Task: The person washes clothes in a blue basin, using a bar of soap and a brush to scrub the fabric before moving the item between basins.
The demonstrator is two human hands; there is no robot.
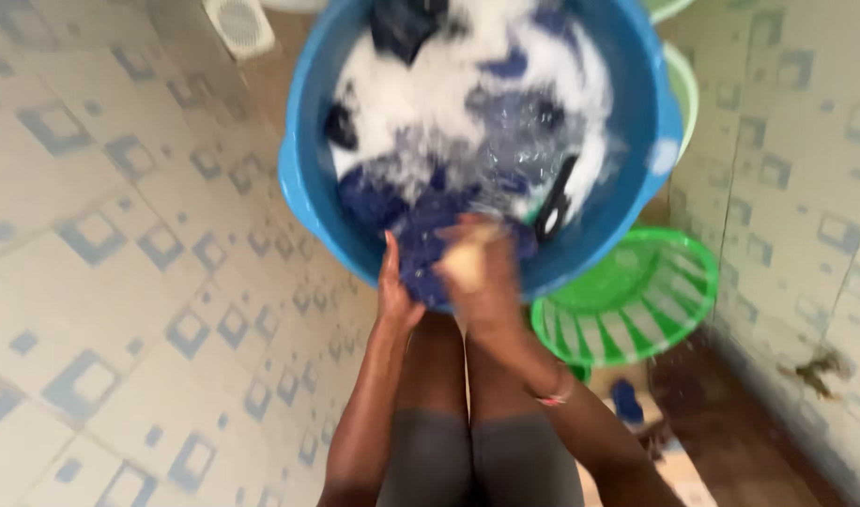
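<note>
Both hands, left (395, 291) and right (482, 272), grip pressed on blue cloth (428, 246) at the basin's (303, 141) near rim; blur hides detail. Scrub best over the suds (449, 89).

Brown floor (730, 441) bearing blue wash basin (637, 113); green slatted basket (637, 300) just beside basin, small blue object (627, 399) near basket.

Home washroom: tiled walls (120, 235), sudsy blue basin (637, 113), green laundry basket (637, 300).
</note>
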